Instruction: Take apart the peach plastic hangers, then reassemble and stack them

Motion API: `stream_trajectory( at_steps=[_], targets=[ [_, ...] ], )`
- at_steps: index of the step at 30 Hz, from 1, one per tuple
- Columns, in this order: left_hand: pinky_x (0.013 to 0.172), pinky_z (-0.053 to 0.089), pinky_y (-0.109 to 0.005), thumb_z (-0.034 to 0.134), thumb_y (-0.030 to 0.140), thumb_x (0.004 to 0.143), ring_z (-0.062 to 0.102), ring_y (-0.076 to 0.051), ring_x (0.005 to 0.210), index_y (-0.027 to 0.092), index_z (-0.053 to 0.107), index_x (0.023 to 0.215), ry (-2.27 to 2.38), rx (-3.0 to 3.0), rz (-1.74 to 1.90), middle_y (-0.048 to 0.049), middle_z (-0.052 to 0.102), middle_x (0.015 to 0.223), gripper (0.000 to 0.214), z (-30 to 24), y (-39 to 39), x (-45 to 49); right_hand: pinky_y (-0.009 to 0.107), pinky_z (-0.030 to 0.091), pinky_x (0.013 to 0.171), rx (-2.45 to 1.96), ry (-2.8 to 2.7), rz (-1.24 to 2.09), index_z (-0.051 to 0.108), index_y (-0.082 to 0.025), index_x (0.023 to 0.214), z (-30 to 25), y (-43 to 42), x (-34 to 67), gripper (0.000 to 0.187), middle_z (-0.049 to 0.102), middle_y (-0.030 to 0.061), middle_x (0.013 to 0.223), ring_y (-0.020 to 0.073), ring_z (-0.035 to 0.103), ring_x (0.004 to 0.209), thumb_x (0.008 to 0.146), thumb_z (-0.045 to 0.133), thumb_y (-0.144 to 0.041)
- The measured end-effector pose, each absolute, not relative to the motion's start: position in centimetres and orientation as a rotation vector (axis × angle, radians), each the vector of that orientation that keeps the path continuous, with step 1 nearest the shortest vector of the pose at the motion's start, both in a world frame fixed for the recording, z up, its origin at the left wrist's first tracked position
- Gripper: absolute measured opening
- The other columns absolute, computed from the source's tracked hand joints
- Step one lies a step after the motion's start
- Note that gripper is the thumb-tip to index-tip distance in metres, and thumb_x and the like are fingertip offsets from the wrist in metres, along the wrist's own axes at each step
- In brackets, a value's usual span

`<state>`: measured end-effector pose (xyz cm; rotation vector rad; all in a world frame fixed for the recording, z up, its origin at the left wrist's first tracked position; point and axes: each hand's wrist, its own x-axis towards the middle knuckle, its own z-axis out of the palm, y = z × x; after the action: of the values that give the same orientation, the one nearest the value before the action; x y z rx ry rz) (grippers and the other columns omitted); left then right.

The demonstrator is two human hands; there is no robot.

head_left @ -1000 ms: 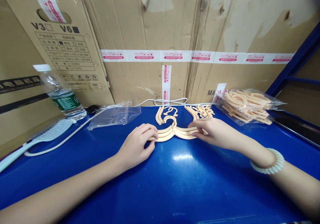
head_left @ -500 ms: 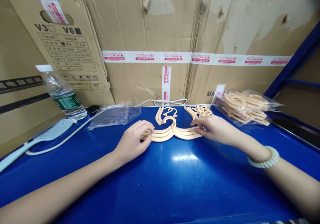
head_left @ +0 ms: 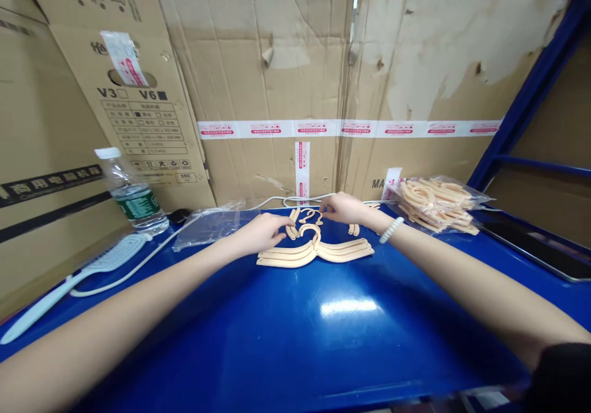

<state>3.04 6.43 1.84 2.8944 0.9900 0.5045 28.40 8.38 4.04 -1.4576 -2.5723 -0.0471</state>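
A small stack of beige plastic hangers point(head_left: 323, 253) lies flat on the blue table point(head_left: 332, 333). Just behind it are several loose beige hook and arm pieces point(head_left: 308, 217). My left hand point(head_left: 261, 233) has left the stack and its fingers pinch together at a curved loose piece at the left of that group. My right hand point(head_left: 344, 208), with a pale bead bracelet point(head_left: 391, 229) on the wrist, pinches a hook piece at the right of the group. More loose pieces point(head_left: 354, 228) show under my right wrist.
A clear bag packed with beige hangers point(head_left: 434, 200) lies at the back right, and an empty clear bag point(head_left: 207, 223) at the back left. A water bottle point(head_left: 135, 194), a white comb point(head_left: 92, 266) and a white cable point(head_left: 152, 254) are on the left. Cardboard boxes point(head_left: 277, 80) wall the back; a dark flat slab point(head_left: 535, 247) lies right.
Both hands let go of the hanger stack and reached farther back to the loose pieces. The head camera tilted up and back, so the table looks farther away.
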Motion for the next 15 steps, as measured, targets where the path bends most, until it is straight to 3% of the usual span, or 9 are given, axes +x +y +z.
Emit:
stream_trajectory(
  at_steps=[2,5,8,15],
  targets=[
    [0.077,0.053,-0.029,0.06,0.003,0.074,0.071,-0.02,0.086,0.019,0.07,0.101,0.904,2.945,0.43,-0.0051,0.076,0.094,0.034,1.9,7.1,3.4,0.036,0.054,0.078,-1.47,-2.62,-0.034,0.064,-0.015,0.106,3.9,10.0,27.3,0.022,0.067,0.0054,0.102,0.0176,0.065,0.087,0.093,0.059,-0.033],
    [0.083,0.053,-0.03,0.057,-0.002,0.072,0.07,-0.021,0.093,0.021,0.071,0.099,0.834,3.006,0.379,-0.004,0.076,0.098,0.038,1.9,7.3,3.4,0.04,0.054,0.083,-1.438,-2.686,0.004,0.06,-0.017,0.116,3.3,11.4,25.9,0.028,0.063,0.0074,0.115,0.0199,0.063,0.097,0.094,0.058,-0.033],
    [0.081,0.054,-0.03,0.053,-0.003,0.074,0.07,-0.02,0.092,0.022,0.07,0.099,0.821,3.051,0.401,-0.0027,0.075,0.095,0.04,1.7,7.4,3.0,0.041,0.054,0.083,-1.375,-2.709,0.056,0.059,-0.017,0.117,2.5,12.0,25.1,0.028,0.062,0.0078,0.117,0.0205,0.063,0.098,0.094,0.059,-0.033],
    [0.072,0.053,-0.024,0.052,0.01,0.086,0.068,-0.017,0.083,0.021,0.068,0.089,0.851,3.069,0.522,-0.0031,0.069,0.095,0.02,0.4,7.8,2.2,0.038,0.055,0.079,-1.26,-2.344,0.172,0.062,-0.015,0.109,1.5,11.7,26.2,0.025,0.064,0.006,0.107,0.0182,0.064,0.09,0.093,0.059,-0.034]
  ],
)
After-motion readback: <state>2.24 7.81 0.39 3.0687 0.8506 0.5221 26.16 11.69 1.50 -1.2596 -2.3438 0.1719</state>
